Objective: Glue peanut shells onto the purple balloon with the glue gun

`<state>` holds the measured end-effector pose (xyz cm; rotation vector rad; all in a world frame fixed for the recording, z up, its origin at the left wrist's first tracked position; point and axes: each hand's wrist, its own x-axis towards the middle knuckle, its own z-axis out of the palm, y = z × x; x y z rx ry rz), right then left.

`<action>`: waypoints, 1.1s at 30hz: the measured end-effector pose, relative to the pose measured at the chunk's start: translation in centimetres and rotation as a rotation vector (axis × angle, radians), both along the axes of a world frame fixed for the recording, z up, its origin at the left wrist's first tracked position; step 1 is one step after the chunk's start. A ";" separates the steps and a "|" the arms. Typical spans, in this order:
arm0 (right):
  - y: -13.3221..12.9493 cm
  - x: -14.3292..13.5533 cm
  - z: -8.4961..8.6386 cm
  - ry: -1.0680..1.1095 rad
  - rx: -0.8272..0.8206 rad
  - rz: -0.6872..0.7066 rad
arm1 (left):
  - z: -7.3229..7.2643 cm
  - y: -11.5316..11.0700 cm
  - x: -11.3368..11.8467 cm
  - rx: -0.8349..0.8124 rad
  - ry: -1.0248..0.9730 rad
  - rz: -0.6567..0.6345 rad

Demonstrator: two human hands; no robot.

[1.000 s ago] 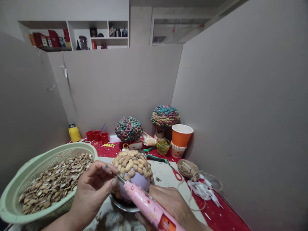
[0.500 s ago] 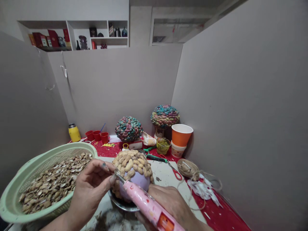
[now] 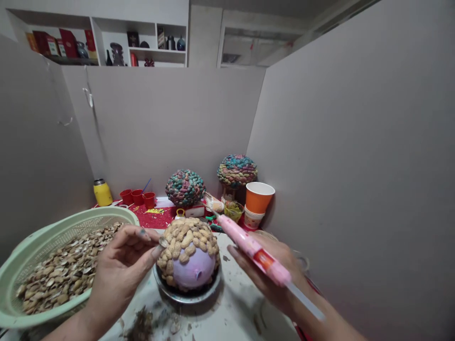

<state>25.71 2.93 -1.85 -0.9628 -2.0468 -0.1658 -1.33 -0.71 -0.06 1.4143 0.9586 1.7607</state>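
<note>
Green basket (image 3: 80, 219), metal bowl (image 3: 188, 300) near; left fingers (image 3: 150, 258) pinch shell (image 3: 163, 242), right fingers (image 3: 243, 263) grip glue gun (image 3: 244, 240).

The purple balloon (image 3: 194, 271) sits in the metal bowl (image 3: 188, 297), its small knot facing the near side of the bowl; tan, ridged peanut shells (image 3: 186, 235) crust its top and sides, leaving a smooth patch bare. A small, pale shell piece (image 3: 163, 242) is held up over the bowl's left side. Right of the bowl, the pink glue gun (image 3: 243, 240) is held aslant, nozzle forward and leftward, a translucent stick jutting from its rear.
</note>
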 end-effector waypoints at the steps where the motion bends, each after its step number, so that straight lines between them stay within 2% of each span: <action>1: 0.5 0.6 -0.2 -0.052 -0.062 -0.059 | 0.0 0.0 0.1 -0.012 0.013 -0.006; 6: 2.0 2.4 -2.4 -0.383 -0.534 -0.335 | -0.4 0.3 0.2 -0.108 0.176 -0.037; 8: 2.0 2.5 -3.3 -0.417 -0.600 -0.371 | -0.5 0.3 0.1 -0.111 0.254 -0.047; 11: 2.0 2.8 -4.3 -0.445 -0.649 -0.350 | -0.6 0.3 0.1 -0.078 0.369 -0.053; 14: 2.1 3.3 -4.3 -0.466 -0.682 -0.307 | -0.4 0.3 0.2 -0.016 0.489 -0.018; 17: 2.2 3.4 -3.0 -0.442 -0.657 -0.286 | -0.2 0.5 0.5 0.031 0.594 0.020; 19: 2.2 2.8 -1.5 -0.350 -0.567 -0.257 | -0.1 0.6 0.8 0.060 0.652 0.042; 22: 2.2 0.5 0.8 -0.042 -0.319 -0.045 | -0.1 0.8 1.1 0.095 0.715 0.072; 25: 2.6 -2.8 2.1 0.066 -0.196 0.216 | -0.2 0.9 1.3 0.110 0.774 0.083; 28: 3.8 -5.3 1.9 0.000 -0.178 0.317 | -0.3 1.0 1.3 0.110 0.831 0.081; 33: 6.0 -6.7 0.0 0.040 -0.263 0.328 | -0.5 1.3 1.4 0.095 0.902 0.081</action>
